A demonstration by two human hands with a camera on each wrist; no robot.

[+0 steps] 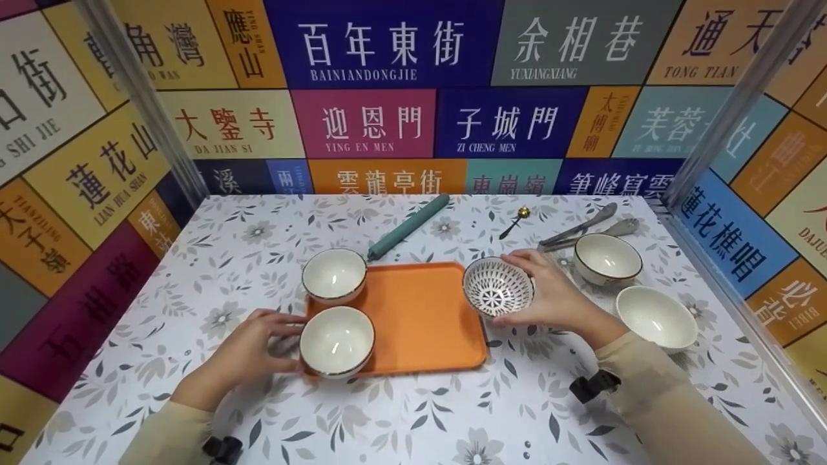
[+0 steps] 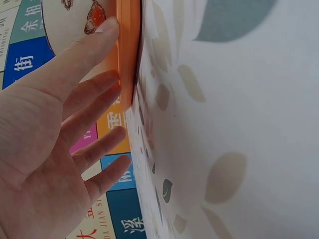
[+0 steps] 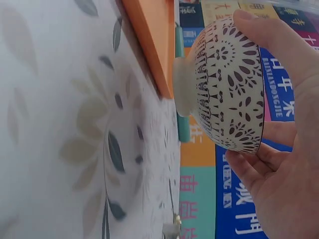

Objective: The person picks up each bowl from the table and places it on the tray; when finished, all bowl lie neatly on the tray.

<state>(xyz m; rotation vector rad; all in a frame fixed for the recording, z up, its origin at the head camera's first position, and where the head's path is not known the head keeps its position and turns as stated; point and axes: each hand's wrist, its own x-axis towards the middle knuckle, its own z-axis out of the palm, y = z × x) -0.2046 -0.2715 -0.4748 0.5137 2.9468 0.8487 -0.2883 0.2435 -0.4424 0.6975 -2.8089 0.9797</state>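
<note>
Facing mouth-up, round patterned bowl (image 1: 496, 287), pinched by right grip (image 1: 550, 294), left grip (image 1: 249, 349) relaxed.

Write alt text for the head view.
A person's right grip holds a black-and-white patterned bowl at the right edge of an orange tray. The left grip is at its left end, beside two dark-rimmed white bowls; two more bowls stand farther right.

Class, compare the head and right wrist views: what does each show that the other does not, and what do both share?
Only the head view: the left hand, four other bowls and the inside of the held bowl.
Only the right wrist view: that bowl's pale foot and floral outer pattern.
Both: the right hand gripping it, the orange tray and the green stick.
</note>
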